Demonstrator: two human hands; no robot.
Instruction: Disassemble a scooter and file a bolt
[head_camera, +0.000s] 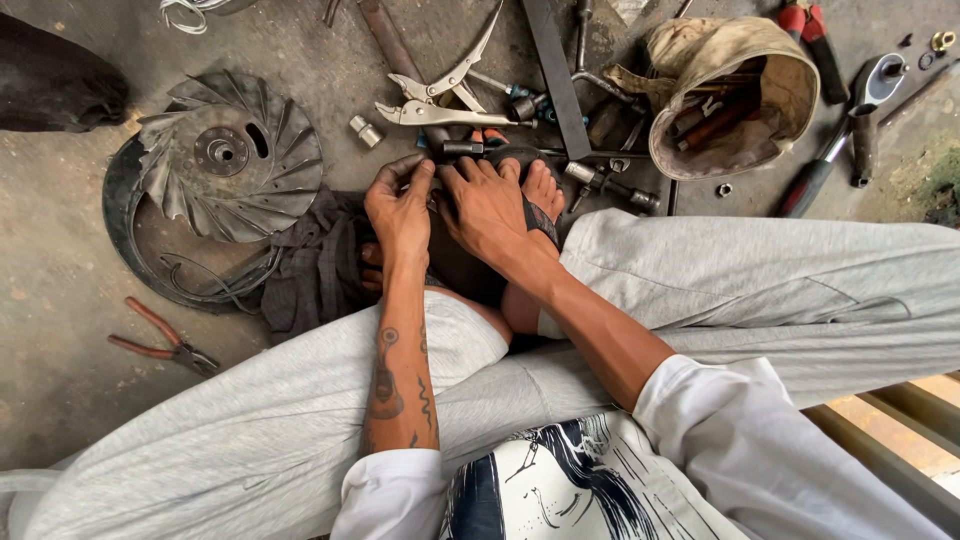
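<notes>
I sit on the concrete floor with both hands close together over my feet. My left hand (400, 205) has its fingertips curled and pinched on a small part (431, 201) that is mostly hidden between the two hands. Beside it, touching, my right hand (490, 205) lies with fingers stretched forward over a dark object (520, 156) and my sandalled foot (543, 190). What sits under the right palm is hidden. Grey trouser legs (760, 280) frame the hands on both sides.
A metal fan impeller (225, 150) lies on a black ring (122, 225) at left, next to a dark cloth (320, 265) and red-handled pliers (160, 345). Ahead lie locking pliers (450, 95), a socket (365, 130), a flat steel bar (555, 70), a canvas tool bag (730, 95) and a ratchet (860, 95).
</notes>
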